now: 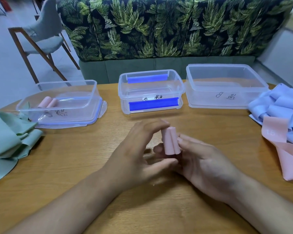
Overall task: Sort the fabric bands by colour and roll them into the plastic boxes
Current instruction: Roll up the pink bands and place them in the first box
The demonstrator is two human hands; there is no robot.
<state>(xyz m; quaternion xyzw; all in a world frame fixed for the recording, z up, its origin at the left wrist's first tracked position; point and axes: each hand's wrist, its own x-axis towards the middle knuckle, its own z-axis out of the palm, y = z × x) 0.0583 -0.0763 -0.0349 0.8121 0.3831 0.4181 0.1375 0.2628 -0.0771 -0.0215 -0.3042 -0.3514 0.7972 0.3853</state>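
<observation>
Hands around upright pink roll

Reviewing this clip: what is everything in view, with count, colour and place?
held roll: 1, pink, between both hands, mid-table
boxed rolls: 2, pink, side by side in left box
left box: 1, clear, far left
middle box: 1, clear with blue clips, far centre
right box: 1, clear, far right, nothing visible inside
green bands: pile, count unclear, left edge
blue bands: pile, count unclear, right edge
loose band: 1, pink, beside blue pile
table: 1, wood
chair: 1, grey, brown frame, back left
sofa: 1, green, leaf print, behind table
left hand: 1, grips roll
right hand: 1, pinches roll
</observation>
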